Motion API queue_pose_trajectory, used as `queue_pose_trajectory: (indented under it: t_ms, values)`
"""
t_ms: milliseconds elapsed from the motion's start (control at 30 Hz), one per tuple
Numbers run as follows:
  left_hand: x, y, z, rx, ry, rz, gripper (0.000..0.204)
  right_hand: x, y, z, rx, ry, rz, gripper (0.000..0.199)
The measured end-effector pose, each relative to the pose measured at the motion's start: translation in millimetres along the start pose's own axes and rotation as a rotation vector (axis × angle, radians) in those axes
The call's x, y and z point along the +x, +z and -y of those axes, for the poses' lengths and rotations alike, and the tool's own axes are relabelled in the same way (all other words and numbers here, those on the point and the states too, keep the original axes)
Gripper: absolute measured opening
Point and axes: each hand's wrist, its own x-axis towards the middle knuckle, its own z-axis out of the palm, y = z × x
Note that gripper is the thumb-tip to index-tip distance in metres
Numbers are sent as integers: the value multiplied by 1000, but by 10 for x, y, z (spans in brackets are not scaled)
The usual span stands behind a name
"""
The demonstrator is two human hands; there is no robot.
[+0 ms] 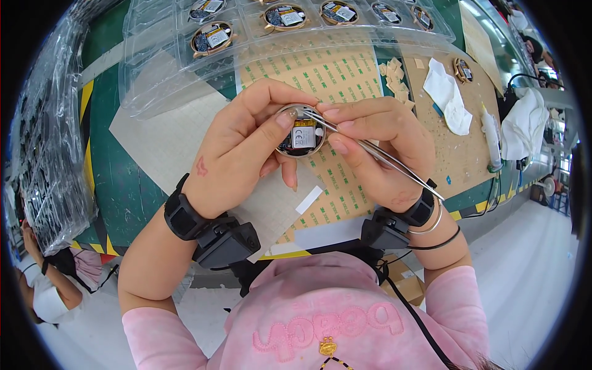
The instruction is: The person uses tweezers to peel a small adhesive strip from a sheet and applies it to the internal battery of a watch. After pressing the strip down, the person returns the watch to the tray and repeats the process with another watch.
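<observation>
- Left hand (234,142): fingers clamped on round watch case (303,137), upper centre.
- Right hand (394,139): fingers pinched on tweezers (385,157), long axis slanting up-left, tips over case's upper part.

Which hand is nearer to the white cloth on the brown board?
Right. The right hand, holding tweezers, is left of the white cloth, apart from it; the left hand is farther left, holding the round device.
</observation>
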Motion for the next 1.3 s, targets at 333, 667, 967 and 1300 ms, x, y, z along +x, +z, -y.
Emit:
queue_pose_trajectory:
  t_ms: [333,667,967,1300]
  values:
    - [1,-18,22,-24,6,-6,25,2,61,-10,-2,-15,-105,20]
    - [17,-19,33,-38,0,5,25,11,77,-15,-27,-18,-124,21]
    - [9,2,-2,-24,-29,-9,27,-7,15,29,-23,38,3,18]
    - [4,3,7,-11,-21,1,28,0,18,21,-31,44,4,18]
